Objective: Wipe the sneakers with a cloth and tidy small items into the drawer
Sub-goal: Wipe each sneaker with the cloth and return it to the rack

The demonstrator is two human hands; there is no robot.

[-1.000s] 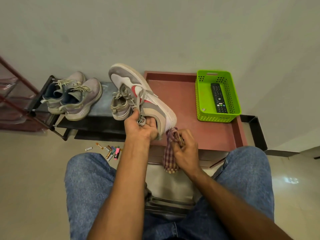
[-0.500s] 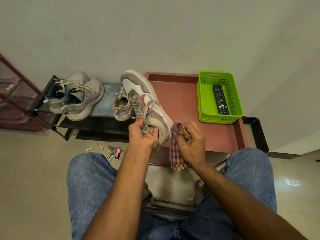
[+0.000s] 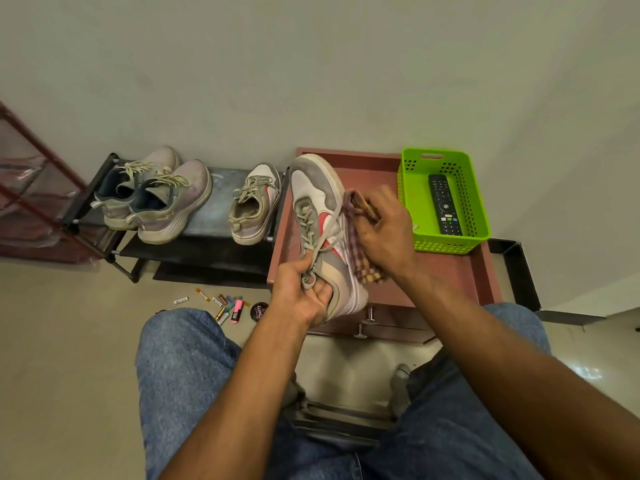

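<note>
While the sneaker [image 3: 322, 233] was gripped at its heel by the left hand [image 3: 301, 292], its side was wiped.
The soft cloth [image 3: 360, 244], bunched in the right hand [image 3: 384, 230], looked light; the stiff sole seemed the safest hold.

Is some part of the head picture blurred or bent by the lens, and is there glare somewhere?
Head view: the right hand with the cloth is motion-blurred, while the sneaker and left hand stay sharp; the wide lens bends the wall and floor lines; a bright glare patch lies on the floor tiles.

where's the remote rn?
Head view, upper right: the remote lies inside the green basket on the red cabinet top, right of the right hand.
</note>
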